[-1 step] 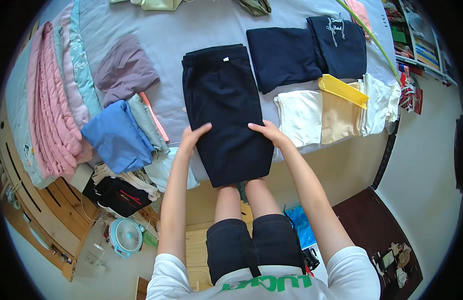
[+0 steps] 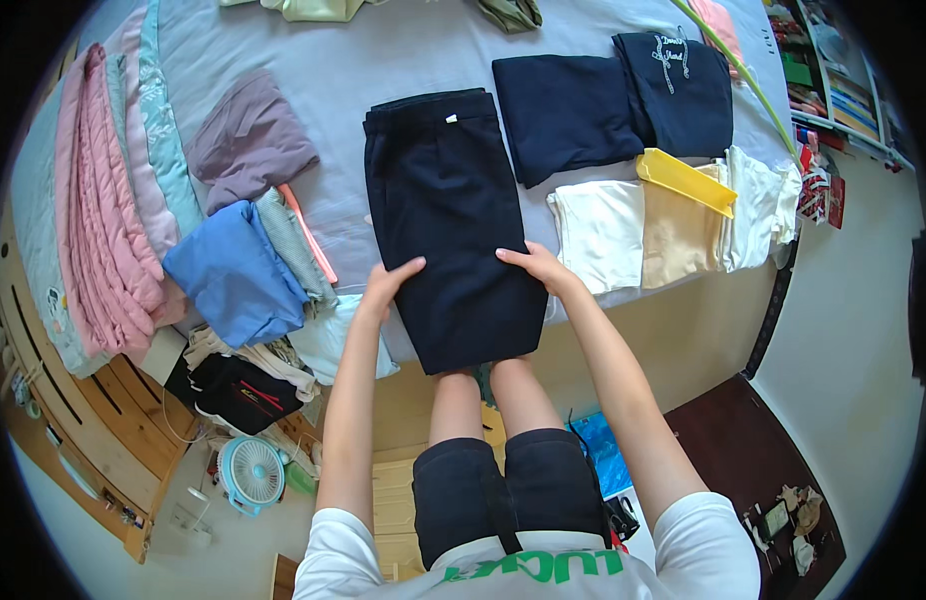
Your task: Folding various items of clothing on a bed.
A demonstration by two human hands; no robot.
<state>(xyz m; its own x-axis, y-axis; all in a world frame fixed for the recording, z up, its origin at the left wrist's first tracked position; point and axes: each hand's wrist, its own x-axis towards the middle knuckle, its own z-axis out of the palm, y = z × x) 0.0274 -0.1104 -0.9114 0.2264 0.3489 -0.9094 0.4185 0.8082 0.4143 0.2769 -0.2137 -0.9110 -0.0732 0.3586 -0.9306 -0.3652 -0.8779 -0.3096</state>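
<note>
A black garment with a waistband [image 2: 453, 220], trousers or a skirt, lies flat before me, its waistband and a small white tag at the far end. Its near end hangs over the bed's edge above my knees. My left hand [image 2: 391, 283] grips its left side, thumb on top and fingers mostly hidden. On the opposite side my right hand [image 2: 539, 265] holds the edge the same way, thumb resting on the cloth. Just right of that hand are folded white clothes [image 2: 600, 235]. Folded dark navy clothes [image 2: 568, 115] lie beyond them.
Left of the garment lie a blue folded cloth [image 2: 238, 275], a mauve garment [image 2: 253, 140] and a pink quilt [image 2: 103, 220]. A yellow tray [image 2: 686, 183] rests on folded beige cloth [image 2: 683, 235]. Below the bed at left stands a light-blue fan [image 2: 255, 472].
My left hand has slid slightly nearer to me along the garment's left side. My right hand and the garment look the same.
</note>
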